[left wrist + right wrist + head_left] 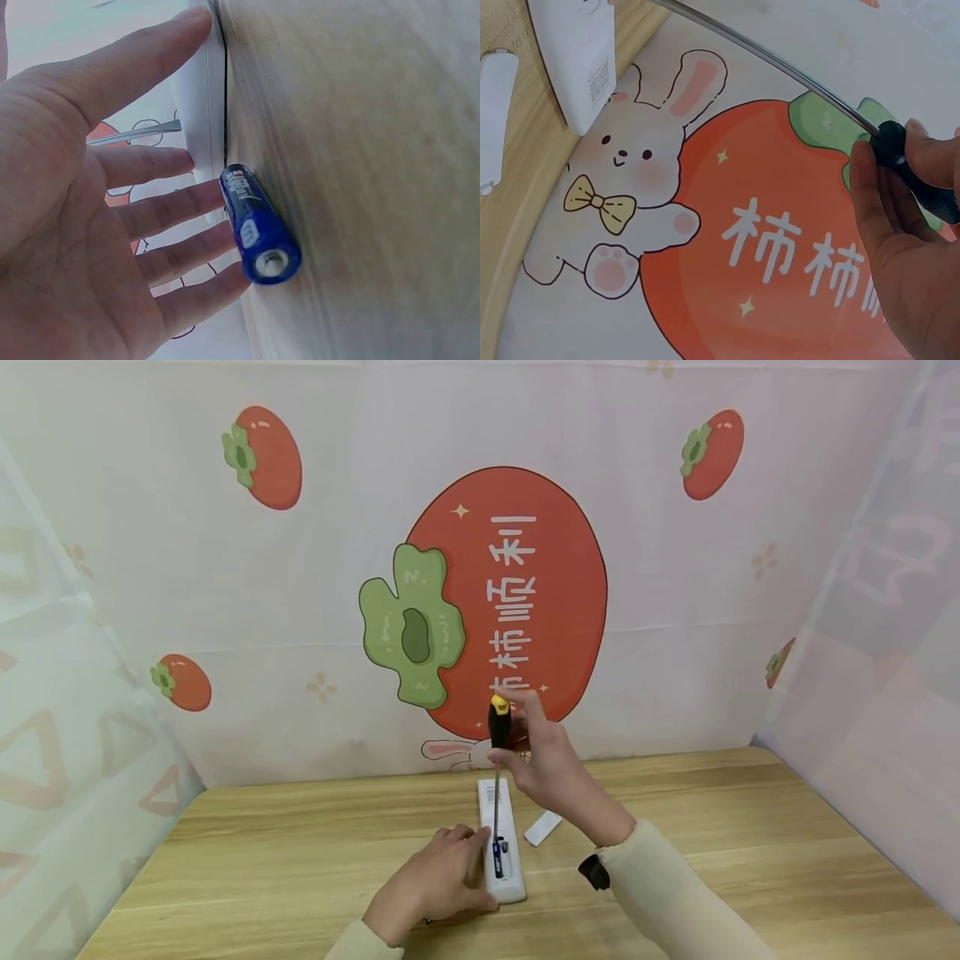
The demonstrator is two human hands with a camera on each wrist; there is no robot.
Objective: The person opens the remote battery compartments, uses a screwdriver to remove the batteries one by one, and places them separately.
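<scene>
White remote [501, 839]: lies on the wooden bench [300, 852], near centre, battery bay open.
Left hand [438, 881]: grip flat, fingers straight against the remote's left side.
Right hand [543, 760]: grip around screwdriver [498, 752] handle — tip in the bay.
Battery [259, 225]: blue, beside the left fingers.
Cover [542, 827]: just right of the remote.

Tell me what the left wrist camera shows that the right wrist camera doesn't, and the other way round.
Only the left wrist view shows the left hand, fingers straight against the white remote, and a loose blue battery on the wooden table beside it. Only the right wrist view shows the right hand gripping the screwdriver by its black handle, a separate white cover on the table, and the rabbit on the backdrop. Both show the remote, the screwdriver's metal shaft and the table.
</scene>
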